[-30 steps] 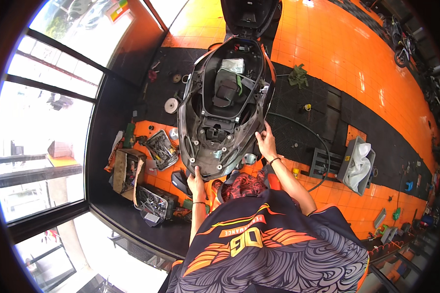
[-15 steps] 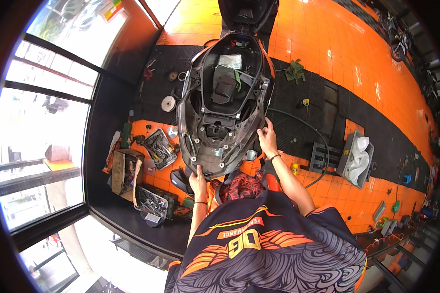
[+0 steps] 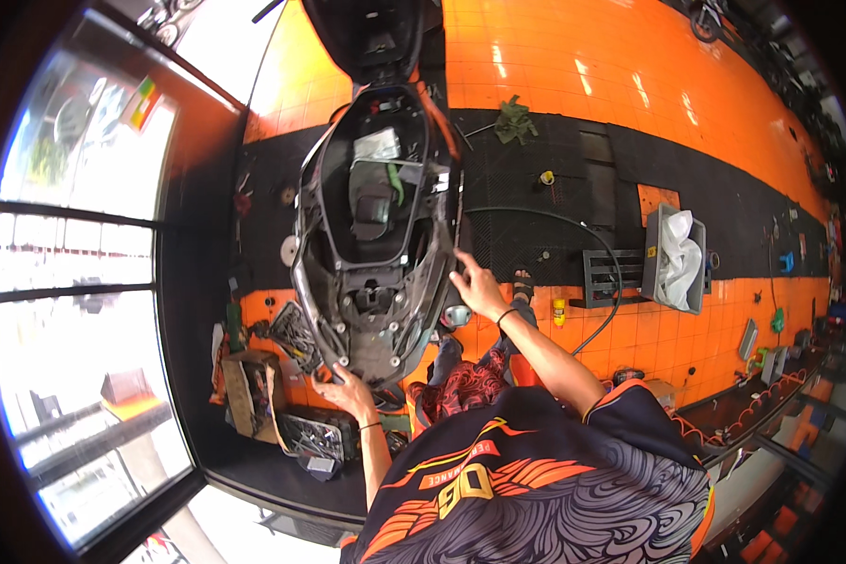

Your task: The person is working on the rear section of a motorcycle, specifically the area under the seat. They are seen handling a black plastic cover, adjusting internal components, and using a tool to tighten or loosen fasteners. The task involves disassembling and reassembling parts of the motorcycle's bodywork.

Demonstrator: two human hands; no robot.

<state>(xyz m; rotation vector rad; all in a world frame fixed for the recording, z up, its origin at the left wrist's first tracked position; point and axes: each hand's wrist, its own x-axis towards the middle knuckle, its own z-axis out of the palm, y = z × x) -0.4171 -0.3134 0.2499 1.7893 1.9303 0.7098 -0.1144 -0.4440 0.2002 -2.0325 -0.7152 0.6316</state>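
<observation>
A scooter's rear body (image 3: pixel 301 244) stands before me with its seat (image 3: pixel 371 42) tipped up at the far end. The dark tail panel (image 3: pixel 371 350) forms the near end of this body, with several light round mounting points on it. My left hand (image 3: pixel 350 395) is closed on the panel's near left corner, its fingers partly hidden at the edge. Farther up, my right hand (image 3: pixel 481 289) grips the right side edge with thumb and fingers. Inside the storage compartment (image 3: pixel 357 246) lie a pale packet (image 3: pixel 377 145) and a green strip (image 3: pixel 395 183).
An open toolbox (image 3: pixel 320 434) and a cardboard box (image 3: pixel 251 399) sit at the lower left, near a tray of tools (image 3: pixel 293 340). On the right, a grey bin (image 3: pixel 655 254) holds white plastic beside a black hose (image 3: pixel 620 282). A yellow bottle (image 3: pixel 559 313) stands nearby.
The view has shifted, so the scooter now appears farther left and lower. My left hand has moved round to the panel's left corner; my right hand stays at the right edge with fingers more spread.
</observation>
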